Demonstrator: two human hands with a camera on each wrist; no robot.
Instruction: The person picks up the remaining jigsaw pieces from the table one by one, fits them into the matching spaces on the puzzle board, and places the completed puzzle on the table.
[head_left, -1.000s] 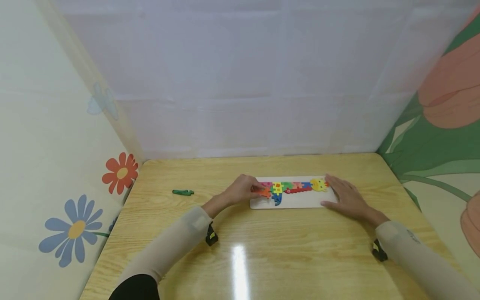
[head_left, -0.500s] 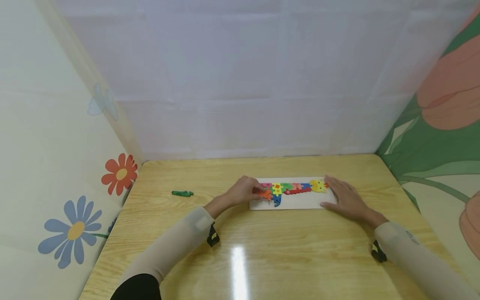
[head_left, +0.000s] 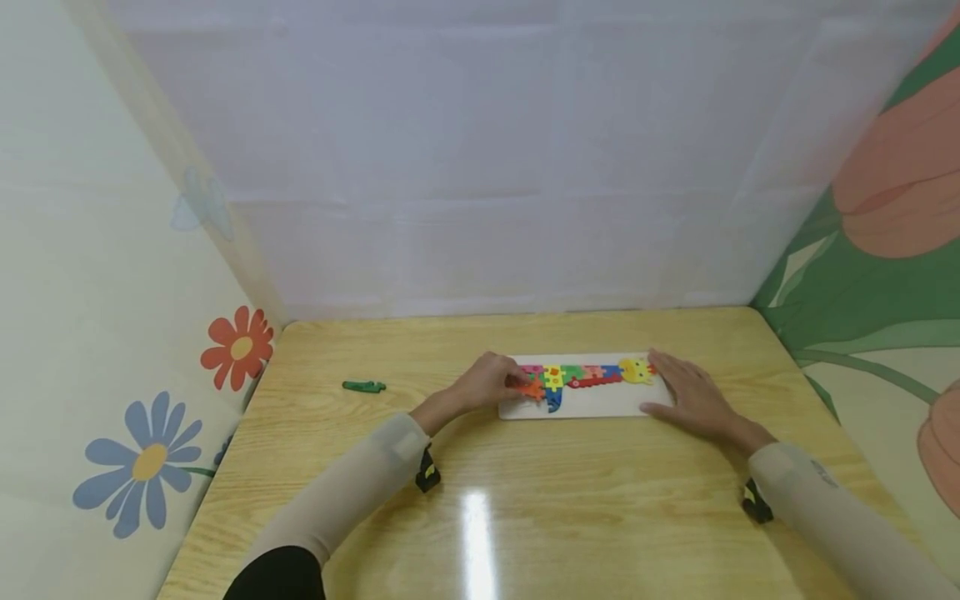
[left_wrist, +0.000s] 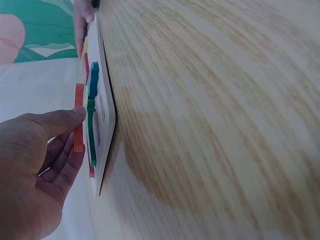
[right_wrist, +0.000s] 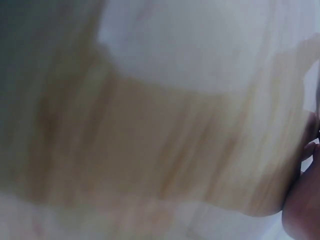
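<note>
A white puzzle board (head_left: 600, 406) lies on the table, bearing a colourful giraffe of interlocking pieces with a yellow head (head_left: 637, 372) at the right end. Over its left end, my left hand (head_left: 489, 382) pinches an orange puzzle piece (left_wrist: 78, 117) between thumb and fingers. In the left wrist view that piece stands apart from a green piece (left_wrist: 91, 132) on the board, with a blue piece (left_wrist: 93, 80) beyond. My right hand (head_left: 696, 398) rests at the board's right end, fingers extended along its edge. Only part of the right hand (right_wrist: 302, 205) shows in the blurred right wrist view.
A loose green piece (head_left: 364, 387) lies on the wooden table (head_left: 585, 500) to the left of the board. A white wall covering (head_left: 480, 167) rises behind the table. Flower-patterned panels stand on both sides.
</note>
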